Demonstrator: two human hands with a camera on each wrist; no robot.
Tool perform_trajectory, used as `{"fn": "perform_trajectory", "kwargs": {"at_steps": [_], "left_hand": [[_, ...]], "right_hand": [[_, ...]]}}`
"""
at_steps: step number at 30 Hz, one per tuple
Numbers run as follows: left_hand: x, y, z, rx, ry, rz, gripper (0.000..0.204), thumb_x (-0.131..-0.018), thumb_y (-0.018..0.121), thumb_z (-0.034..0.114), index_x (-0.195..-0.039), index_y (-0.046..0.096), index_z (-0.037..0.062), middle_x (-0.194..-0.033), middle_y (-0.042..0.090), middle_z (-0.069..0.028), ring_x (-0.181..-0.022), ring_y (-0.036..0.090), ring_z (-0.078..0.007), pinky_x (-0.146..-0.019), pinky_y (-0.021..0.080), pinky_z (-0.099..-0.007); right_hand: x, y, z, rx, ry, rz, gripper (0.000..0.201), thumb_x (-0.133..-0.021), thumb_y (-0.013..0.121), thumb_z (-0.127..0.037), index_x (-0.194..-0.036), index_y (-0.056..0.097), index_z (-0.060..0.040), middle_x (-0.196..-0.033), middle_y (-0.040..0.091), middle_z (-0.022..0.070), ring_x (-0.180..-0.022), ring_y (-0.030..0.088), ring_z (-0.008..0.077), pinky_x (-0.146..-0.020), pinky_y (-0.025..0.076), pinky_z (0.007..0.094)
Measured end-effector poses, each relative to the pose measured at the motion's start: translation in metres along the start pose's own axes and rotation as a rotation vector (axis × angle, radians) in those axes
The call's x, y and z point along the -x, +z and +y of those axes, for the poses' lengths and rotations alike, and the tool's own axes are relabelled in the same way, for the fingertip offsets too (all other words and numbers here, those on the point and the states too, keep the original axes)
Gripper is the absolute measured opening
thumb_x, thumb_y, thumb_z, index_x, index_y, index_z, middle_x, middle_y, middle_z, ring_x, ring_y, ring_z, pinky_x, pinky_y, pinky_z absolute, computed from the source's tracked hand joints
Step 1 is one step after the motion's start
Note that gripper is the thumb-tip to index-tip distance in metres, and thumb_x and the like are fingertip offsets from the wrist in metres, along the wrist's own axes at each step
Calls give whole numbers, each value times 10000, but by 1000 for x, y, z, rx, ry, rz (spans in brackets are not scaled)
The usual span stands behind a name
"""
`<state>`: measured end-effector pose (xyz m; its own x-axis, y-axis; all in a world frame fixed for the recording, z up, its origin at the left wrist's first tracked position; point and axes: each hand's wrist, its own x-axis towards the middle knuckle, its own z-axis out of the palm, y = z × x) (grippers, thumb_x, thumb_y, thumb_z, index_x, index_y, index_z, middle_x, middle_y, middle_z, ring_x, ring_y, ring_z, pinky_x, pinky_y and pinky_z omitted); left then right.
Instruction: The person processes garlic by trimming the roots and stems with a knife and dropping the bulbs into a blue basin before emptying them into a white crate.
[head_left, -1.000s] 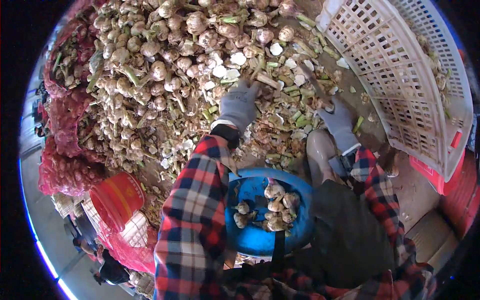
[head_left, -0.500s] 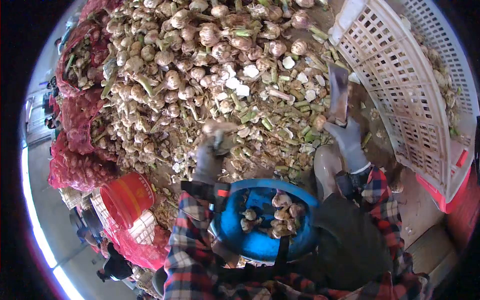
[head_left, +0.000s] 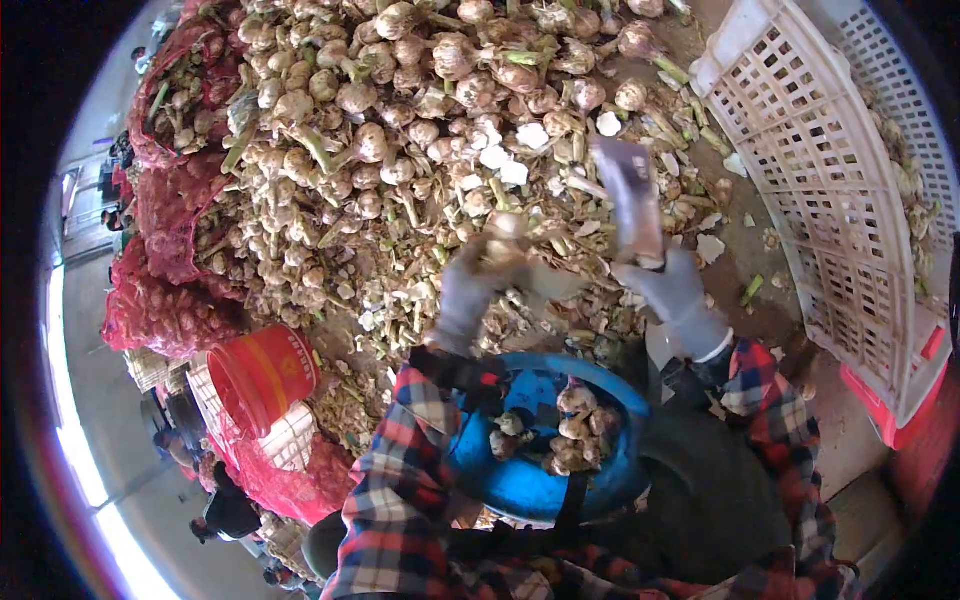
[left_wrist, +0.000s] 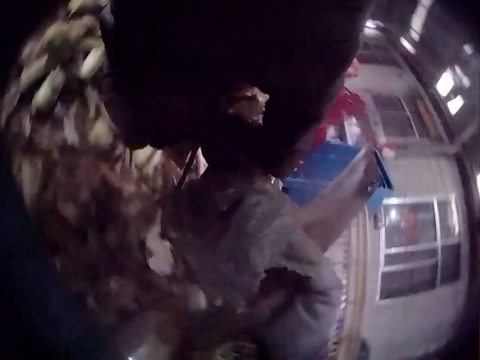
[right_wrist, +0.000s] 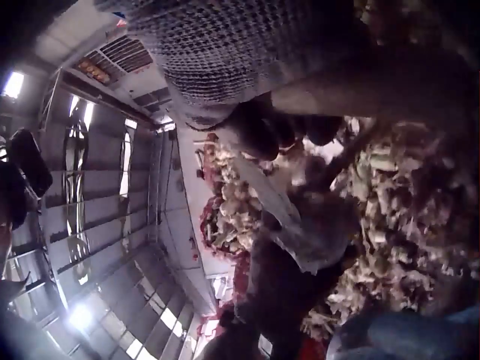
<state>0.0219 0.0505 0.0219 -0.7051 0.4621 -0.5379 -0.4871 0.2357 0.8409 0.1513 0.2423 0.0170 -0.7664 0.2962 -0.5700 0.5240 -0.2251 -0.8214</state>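
My gloved left hand (head_left: 466, 300) grips a garlic bulb (head_left: 503, 252), blurred by motion, low over the trimmings in front of the blue basin (head_left: 625, 385). My gloved right hand (head_left: 675, 295) is curled round the handle of a broad-bladed knife (head_left: 628, 185), its blade pointing up and away from me, just right of the bulb. In the right wrist view the knitted glove (right_wrist: 225, 64) fills the top, with dark shadow below. The left wrist view is dark and blurred, with the grey glove (left_wrist: 240, 240) partly lit.
A big heap of garlic bulbs (head_left: 370, 145) spreads ahead and left, with cut stems (head_left: 590, 335) nearer me. Several bulbs lie in the basin. A white crate (head_left: 830, 180) leans at the right. A red bucket (head_left: 262, 380) and red net sacks (head_left: 175, 225) stand left.
My left hand drew back from the heap with a garlic bulb, then moved right toward the knife. My right hand has raised the knife, and its blade now tilts leftward.
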Motion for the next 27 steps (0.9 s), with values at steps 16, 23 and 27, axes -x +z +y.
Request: {"fn": "perform_trajectory", "kwargs": {"at_steps": [16, 23, 27], "left_hand": [[14, -111, 47, -636, -130, 250, 469, -609, 698, 266, -962, 555, -8, -802, 596, -81, -687, 544, -104, -582, 446, -199], [159, -329, 157, -672, 52, 652, 306, -747, 540, 153, -1024, 482, 36, -795, 548, -27, -626, 498, -84, -476, 399, -199], [193, -364, 188, -1344, -184, 1105, 422, -741, 549, 217, -1101, 429, 34, -932, 515, -91, -716, 518, -159, -577, 412, -266]], "right_hand": [[-16, -36, 89, -283, 52, 296, 366, -638, 639, -96, -956, 479, -12, -816, 509, 25, -710, 470, 114, -623, 375, 235], [-18, -31, 92, -275, -30, 344, 329, -608, 660, -106, -884, 505, -16, -799, 518, 8, -695, 481, 113, -631, 379, 239], [-20, -28, 96, -180, -53, 378, 281, -613, 654, -116, -840, 521, -18, -752, 525, -3, -636, 479, 102, -581, 382, 240]]}}
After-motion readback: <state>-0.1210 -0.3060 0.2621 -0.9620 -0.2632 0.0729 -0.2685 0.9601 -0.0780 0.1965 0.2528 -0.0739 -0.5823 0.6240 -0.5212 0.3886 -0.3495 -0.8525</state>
